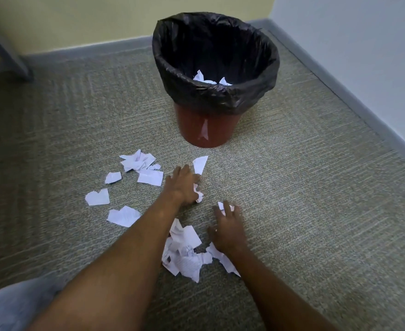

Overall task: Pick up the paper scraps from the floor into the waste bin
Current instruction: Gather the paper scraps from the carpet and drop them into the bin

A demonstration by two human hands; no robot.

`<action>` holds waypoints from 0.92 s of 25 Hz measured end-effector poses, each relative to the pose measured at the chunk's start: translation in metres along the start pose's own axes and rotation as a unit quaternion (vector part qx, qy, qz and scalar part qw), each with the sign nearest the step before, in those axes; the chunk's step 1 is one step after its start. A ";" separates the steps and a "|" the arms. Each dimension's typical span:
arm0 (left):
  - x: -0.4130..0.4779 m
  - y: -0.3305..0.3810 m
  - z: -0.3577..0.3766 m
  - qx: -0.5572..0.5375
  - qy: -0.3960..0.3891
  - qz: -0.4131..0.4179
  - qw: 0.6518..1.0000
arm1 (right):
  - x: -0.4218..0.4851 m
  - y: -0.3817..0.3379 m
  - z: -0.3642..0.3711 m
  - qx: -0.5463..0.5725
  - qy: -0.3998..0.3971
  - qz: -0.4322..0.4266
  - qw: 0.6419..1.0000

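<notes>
Down on the carpet (292,187), short of the bin (214,68), paper scraps (184,254) lie scattered. Left hand (181,185) curls on a crumpled scrap (198,193); right hand (229,229) pinches another (221,206). Light and flimsy, they seem best bunched by fistfuls.

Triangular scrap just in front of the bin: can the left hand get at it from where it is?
Probably yes. The left hand already lies beside the triangular scrap, fingertips nearly touching it, with only bare carpet between.
</notes>
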State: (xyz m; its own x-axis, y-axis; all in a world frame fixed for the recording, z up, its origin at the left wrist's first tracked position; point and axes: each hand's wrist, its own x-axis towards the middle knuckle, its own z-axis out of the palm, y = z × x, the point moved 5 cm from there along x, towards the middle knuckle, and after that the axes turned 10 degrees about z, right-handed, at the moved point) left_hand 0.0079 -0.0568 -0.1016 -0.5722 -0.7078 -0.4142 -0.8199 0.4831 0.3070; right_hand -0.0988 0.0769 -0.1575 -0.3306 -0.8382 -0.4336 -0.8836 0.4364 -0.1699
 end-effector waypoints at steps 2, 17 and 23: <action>-0.011 -0.013 0.019 0.023 -0.055 0.016 0.998 | -0.002 -0.001 -0.008 -0.035 0.029 -0.015 0.999; -0.118 0.021 0.102 0.088 -0.198 0.074 0.973 | -0.060 -0.007 0.019 -0.091 -0.145 -0.013 0.985; -0.123 0.045 0.103 0.072 -0.096 0.096 0.988 | -0.081 -0.024 0.024 -0.100 -0.023 -0.099 0.990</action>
State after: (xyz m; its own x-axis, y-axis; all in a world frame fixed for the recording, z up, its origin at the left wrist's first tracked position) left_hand 0.0400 0.1054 -0.1254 -0.6988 -0.4926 -0.5187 -0.6821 0.6773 0.2757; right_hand -0.0426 0.1425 -0.1398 -0.1322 -0.8829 -0.4507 -0.9792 0.1870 -0.0791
